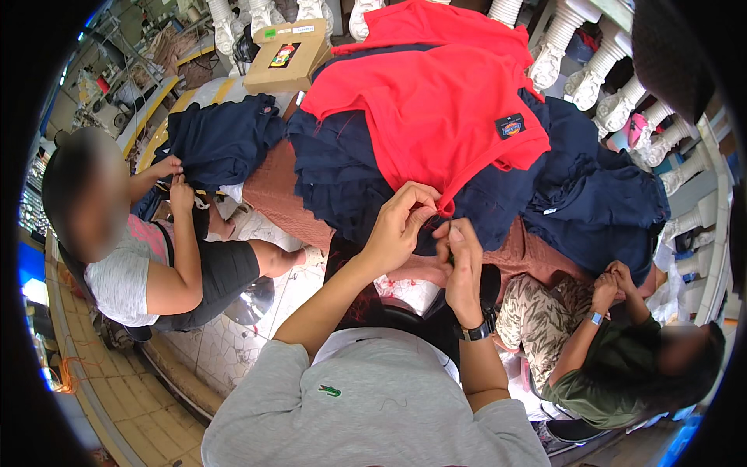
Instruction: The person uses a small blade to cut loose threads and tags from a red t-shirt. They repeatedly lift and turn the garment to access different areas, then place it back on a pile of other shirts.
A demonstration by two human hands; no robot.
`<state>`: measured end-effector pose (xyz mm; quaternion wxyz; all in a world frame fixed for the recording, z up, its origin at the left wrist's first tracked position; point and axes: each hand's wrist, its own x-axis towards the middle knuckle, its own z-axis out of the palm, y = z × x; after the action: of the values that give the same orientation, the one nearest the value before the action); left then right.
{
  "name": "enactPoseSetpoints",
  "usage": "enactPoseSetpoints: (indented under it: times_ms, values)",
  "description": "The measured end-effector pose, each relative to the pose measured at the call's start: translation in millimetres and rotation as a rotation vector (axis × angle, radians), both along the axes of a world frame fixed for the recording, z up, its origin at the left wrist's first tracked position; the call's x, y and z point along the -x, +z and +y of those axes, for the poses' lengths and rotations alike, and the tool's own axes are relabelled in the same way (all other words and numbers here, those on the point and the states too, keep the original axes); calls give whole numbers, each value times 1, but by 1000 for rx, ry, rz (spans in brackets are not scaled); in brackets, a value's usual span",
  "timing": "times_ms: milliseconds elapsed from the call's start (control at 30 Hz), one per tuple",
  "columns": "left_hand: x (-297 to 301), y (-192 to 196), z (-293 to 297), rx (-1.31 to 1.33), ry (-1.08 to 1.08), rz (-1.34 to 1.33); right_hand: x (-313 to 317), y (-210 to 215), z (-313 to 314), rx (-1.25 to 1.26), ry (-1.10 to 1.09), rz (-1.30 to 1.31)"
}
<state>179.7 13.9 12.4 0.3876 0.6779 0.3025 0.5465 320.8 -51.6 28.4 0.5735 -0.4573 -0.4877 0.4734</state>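
A red garment (436, 101) with a dark label patch lies spread over a stack of navy garments (331, 175). My left hand (398, 227) pinches the near edge of the red cloth, where it gathers into a small fold. Just to the right, my right hand (462, 261) is closed beside that fold. A bit of something small and green shows between its fingers; the rest of it is hidden. Loose red threads hang about the cloth.
A seated person (132, 257) on the left handles navy cloth (222, 140); another (615, 358) sits at the right by a navy heap (591, 202). A cardboard box (288, 56) stands at the back left. White balusters (554, 50) line the far side.
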Motion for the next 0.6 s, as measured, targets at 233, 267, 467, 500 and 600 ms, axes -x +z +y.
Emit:
enactPoseSetpoints:
  times_ms: [233, 267, 467, 500, 600]
  values:
    - [0, -4, 1, -20, -12, -1, 0, -6, 8, 167, 81, -27]
    - [0, -4, 1, 2, -20, -19, 0, -5, 9, 165, 82, -16]
    - [-2, -8, -3, 78, 20, -55, 2, -5, 15, 193, 65, 31]
    - [-1, -7, -2, 16, 16, -8, 1, -6, 16, 213, 70, 49]
    - [1, -4, -1, -96, 9, 84, -3, -6, 20, 270, 96, 146]
